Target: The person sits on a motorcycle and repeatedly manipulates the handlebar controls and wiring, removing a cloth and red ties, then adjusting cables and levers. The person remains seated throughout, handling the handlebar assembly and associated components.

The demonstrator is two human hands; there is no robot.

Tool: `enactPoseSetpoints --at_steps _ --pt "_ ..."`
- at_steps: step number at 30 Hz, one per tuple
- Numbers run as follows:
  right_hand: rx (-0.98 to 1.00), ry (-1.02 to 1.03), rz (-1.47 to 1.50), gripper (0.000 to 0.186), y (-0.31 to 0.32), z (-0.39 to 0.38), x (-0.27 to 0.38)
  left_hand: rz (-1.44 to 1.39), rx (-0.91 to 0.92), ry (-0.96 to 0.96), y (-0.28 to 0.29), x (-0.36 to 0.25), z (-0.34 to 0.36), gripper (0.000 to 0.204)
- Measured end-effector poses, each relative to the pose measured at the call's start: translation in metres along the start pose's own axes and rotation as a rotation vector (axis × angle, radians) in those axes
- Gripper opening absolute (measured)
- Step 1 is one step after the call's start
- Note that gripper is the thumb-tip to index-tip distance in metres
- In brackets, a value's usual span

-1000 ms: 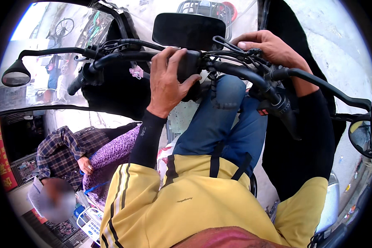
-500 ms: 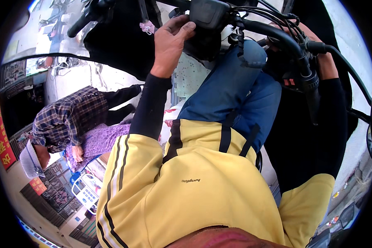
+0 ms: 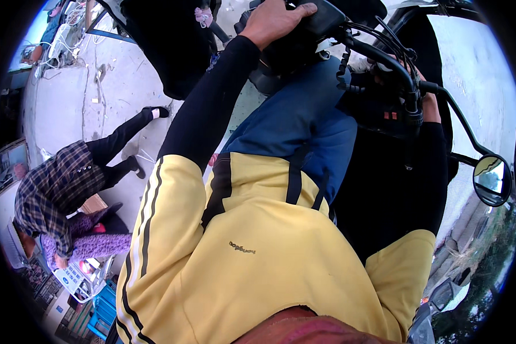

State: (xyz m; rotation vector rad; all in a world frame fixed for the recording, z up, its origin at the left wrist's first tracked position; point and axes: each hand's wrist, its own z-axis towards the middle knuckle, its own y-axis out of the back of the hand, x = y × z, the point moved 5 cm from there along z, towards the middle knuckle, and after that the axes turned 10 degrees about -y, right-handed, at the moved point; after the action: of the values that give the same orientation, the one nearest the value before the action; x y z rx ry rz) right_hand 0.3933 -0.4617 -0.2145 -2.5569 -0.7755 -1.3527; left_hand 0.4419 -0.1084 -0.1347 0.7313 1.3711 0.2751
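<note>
- Console [image 3: 325, 17], dark, beside the handlebar [image 3: 381, 57] near the top.
- Left hand [image 3: 273, 22] at the console, thumb outstretched (fingers cropped; cannot tell their state).
- Right hand [image 3: 429, 100] seemingly behind the handlebar, fingers hidden; cannot tell.

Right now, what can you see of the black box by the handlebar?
The black box sits near the picture's top edge, left of the handlebar's right side. It looks like smooth, hard plastic with rounded corners. The left hand partly hides it, thumb apparently resting on it, so its full shape cannot be told.
</note>
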Motion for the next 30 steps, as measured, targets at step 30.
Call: enactPoseSetpoints --at_steps 30 --pt "-0.535 0.087 -0.383 0.029 0.008 -0.183 -0.244 -0.489 0.095 0.123 0.034 0.024 -0.146 0.057"
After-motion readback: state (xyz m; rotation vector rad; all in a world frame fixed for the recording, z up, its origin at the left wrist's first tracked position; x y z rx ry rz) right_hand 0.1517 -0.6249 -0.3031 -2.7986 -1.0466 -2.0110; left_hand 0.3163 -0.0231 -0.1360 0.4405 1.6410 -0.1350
